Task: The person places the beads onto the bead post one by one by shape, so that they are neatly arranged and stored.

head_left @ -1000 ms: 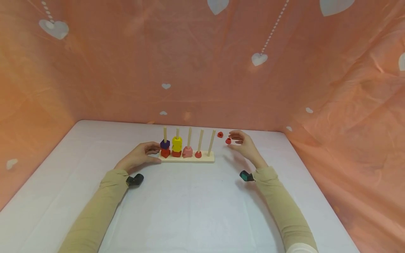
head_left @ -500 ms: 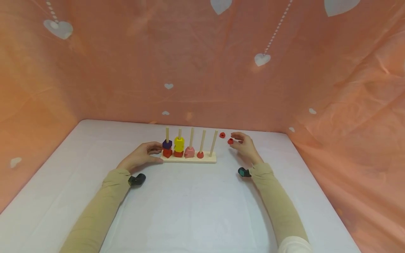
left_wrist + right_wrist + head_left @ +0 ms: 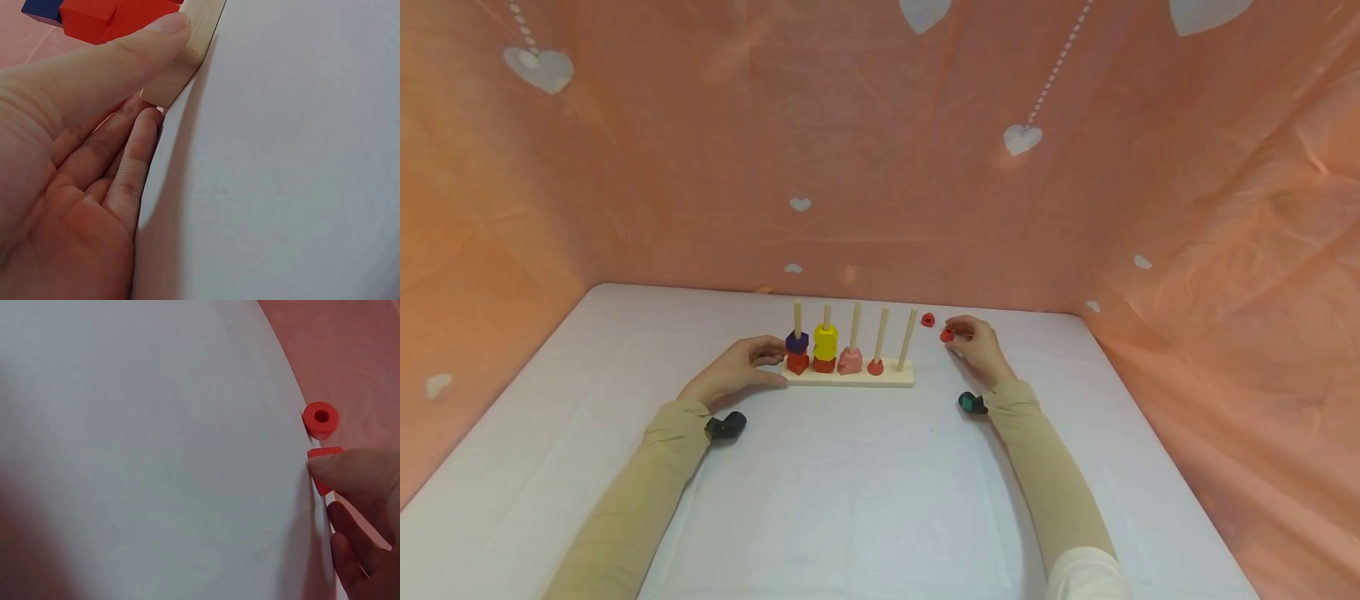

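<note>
A wooden peg stand (image 3: 850, 379) with upright pegs bears colored beads. Its left end is gripped by my left hand (image 3: 739, 367), thumb along the front edge, as the left wrist view shows with the wooden end (image 3: 181, 78). Dark blue (image 3: 797, 342) and red (image 3: 797, 363) beads sit on the leftmost peg, and yellow (image 3: 825, 342) over red beside it. A pink bead (image 3: 850, 361) and a small red bead (image 3: 876, 367) follow; the rightmost peg is bare. My right hand (image 3: 981, 348) pinches a loose red bead (image 3: 324, 478), the thumb covering part of it.
Another red bead (image 3: 928, 320), with a round hole, lies on the white tabletop (image 3: 850, 483) just beyond my right hand. A peach curtain with white hearts (image 3: 880, 167) hangs behind the table. Dark wrist cameras (image 3: 727, 426) are strapped at both sleeves.
My right hand's fingers have closed in on the nearer red bead and now pinch it, the forearm shifting slightly left. The left hand stays at the stand. The head view has shifted a little.
</note>
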Motion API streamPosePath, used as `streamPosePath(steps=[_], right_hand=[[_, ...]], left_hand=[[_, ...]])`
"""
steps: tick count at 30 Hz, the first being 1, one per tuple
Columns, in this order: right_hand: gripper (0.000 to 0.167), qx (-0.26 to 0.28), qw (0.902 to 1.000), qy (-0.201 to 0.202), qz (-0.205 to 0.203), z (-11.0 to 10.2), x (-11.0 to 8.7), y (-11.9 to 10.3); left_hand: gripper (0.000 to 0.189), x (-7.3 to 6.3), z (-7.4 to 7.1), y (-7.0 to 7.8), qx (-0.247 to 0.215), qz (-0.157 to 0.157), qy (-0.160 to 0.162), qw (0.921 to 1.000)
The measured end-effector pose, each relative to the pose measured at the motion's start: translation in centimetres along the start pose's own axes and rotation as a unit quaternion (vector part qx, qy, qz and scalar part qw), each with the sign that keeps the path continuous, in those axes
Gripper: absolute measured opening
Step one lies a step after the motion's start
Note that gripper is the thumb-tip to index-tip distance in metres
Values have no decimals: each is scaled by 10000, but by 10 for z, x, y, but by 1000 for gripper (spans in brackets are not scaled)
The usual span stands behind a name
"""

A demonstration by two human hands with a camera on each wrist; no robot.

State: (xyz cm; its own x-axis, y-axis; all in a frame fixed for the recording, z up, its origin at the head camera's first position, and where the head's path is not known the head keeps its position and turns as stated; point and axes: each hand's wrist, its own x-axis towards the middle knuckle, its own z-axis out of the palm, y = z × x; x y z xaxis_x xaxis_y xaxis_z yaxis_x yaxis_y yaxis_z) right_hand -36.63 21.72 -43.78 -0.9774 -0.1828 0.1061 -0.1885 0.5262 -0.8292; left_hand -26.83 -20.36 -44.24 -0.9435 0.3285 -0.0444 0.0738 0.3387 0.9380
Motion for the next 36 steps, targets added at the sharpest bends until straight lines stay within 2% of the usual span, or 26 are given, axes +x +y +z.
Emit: streamPosePath(steps=[6,12,17,22,27,31,36], right_hand=[[29,-47,9999,88,62,1,-1,-2],[30,49,9998,196,-9,-1,-1,-3],[31,140,9986,397,-308,-10,-5,-16],[32,117,9925,600,-1062,-19,-7,-39],[31,556,9806,567,-1793,-26,-18,-79],[30,846,9728,489,-2102,-26,-38,-119],[31,762,9651,444,-2464,-18,-53,-149]], left_hand=[[66,0,1,0,-29,2,6,10000],[66,0,2,2,-39,-39,14,10000],[65,1,1,1,22,-8,1,10000],[65,1,-1,1,50,59,-8,10000],[63,-1,-1,1,25,65,15,10000],[63,-2,-1,0,50,79,5,10000],[63,-1,0,-1,30,98,-4,9999]])
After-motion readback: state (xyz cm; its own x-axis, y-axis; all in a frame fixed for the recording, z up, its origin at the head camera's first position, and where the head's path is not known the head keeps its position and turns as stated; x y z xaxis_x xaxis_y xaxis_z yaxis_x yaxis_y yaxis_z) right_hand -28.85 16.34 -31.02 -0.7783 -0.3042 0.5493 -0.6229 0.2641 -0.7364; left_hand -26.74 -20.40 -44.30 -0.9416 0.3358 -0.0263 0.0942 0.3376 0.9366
